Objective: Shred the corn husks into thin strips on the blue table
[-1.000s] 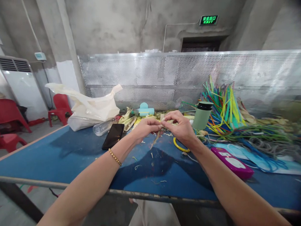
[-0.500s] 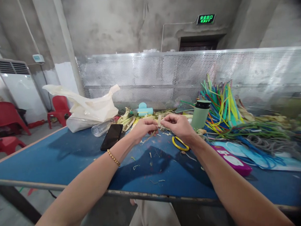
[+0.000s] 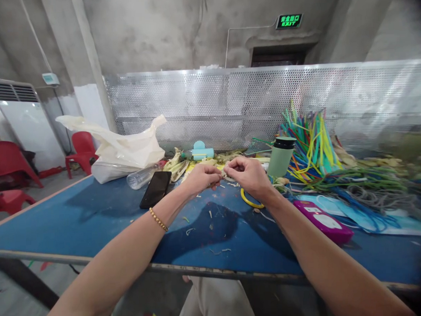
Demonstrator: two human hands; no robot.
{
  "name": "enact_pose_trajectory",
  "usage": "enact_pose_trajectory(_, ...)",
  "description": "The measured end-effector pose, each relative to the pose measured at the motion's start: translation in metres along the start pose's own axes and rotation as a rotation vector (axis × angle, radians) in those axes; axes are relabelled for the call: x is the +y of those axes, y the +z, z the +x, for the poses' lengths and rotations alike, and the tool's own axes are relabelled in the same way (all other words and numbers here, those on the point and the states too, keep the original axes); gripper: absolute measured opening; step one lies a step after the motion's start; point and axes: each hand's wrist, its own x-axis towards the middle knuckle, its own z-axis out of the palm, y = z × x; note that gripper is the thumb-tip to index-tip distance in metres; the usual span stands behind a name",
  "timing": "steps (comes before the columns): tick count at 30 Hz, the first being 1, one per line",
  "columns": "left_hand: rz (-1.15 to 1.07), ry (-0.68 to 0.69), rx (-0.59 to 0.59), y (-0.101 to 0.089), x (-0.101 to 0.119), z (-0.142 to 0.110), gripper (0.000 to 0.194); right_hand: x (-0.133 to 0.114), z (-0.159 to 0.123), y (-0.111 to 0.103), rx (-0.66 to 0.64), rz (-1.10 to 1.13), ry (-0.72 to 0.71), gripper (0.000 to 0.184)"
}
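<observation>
My left hand (image 3: 204, 177), with a gold bead bracelet (image 3: 159, 219) at the wrist, is closed in a pinch above the blue table (image 3: 105, 226). Close by on its right, my right hand (image 3: 247, 175) pinches too, thumb against forefinger. A pale strip of corn husk (image 3: 227, 176) shows between the two sets of fingertips; most of it is hidden by the fingers. Below my right hand lie yellow-handled scissors (image 3: 250, 200), partly covered by that hand. Small husk scraps (image 3: 210, 215) are scattered on the tabletop under both hands.
To the left lie a black phone (image 3: 155, 190), a clear plastic bottle (image 3: 142, 176) and a whitish plastic bag (image 3: 127, 151). On the right are a green canister (image 3: 281, 158), coloured strips (image 3: 315, 145), a magenta box (image 3: 325, 221) and cords (image 3: 367, 203). A perforated metal panel (image 3: 195, 103) stands behind.
The pale strip that stood upright between my fingertips now shows less. The strand below my left hand is no longer plain to see. Both hands stay in nearly the same place.
</observation>
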Motion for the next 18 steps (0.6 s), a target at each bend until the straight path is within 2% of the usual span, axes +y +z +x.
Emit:
enact_pose_trajectory(4,0.048,0.016,-0.072,-0.011,0.003,-0.001,0.016,0.003,0.002,0.011,0.06,0.09,0.017,0.016)
enact_pose_trajectory(6,0.048,0.016,-0.048,-0.021,0.006,0.0,0.013,0.005,0.005,0.014,0.078,0.183,0.011,0.031)
enact_pose_trajectory(7,0.01,-0.007,0.004,-0.027,0.008,0.001,0.009,0.006,0.007,0.014,0.086,0.231,0.009,0.036)
enact_pose_trajectory(8,-0.054,-0.025,0.105,-0.034,0.01,0.002,0.009,0.007,0.008,0.012,0.11,0.257,0.0,0.037)
enact_pose_trajectory(10,-0.245,-0.038,0.297,-0.048,0.014,0.004,0.007,0.009,0.011,0.008,0.164,0.221,-0.008,0.029)
enact_pose_trajectory(12,-0.303,-0.043,0.318,-0.056,0.014,0.007,0.003,0.011,0.011,0.005,0.16,0.12,0.005,0.018)
enact_pose_trajectory(14,-0.354,-0.07,0.295,-0.055,0.008,0.01,0.008,0.011,0.008,0.006,0.053,0.065,0.055,0.018)
enact_pose_trajectory(15,-0.359,-0.079,0.298,-0.051,0.003,0.011,0.008,0.011,0.005,0.008,-0.053,0.075,0.092,0.021)
enact_pose_trajectory(18,-0.35,-0.095,0.237,-0.027,-0.015,0.014,0.008,0.009,-0.003,0.019,-0.346,0.117,0.233,0.032)
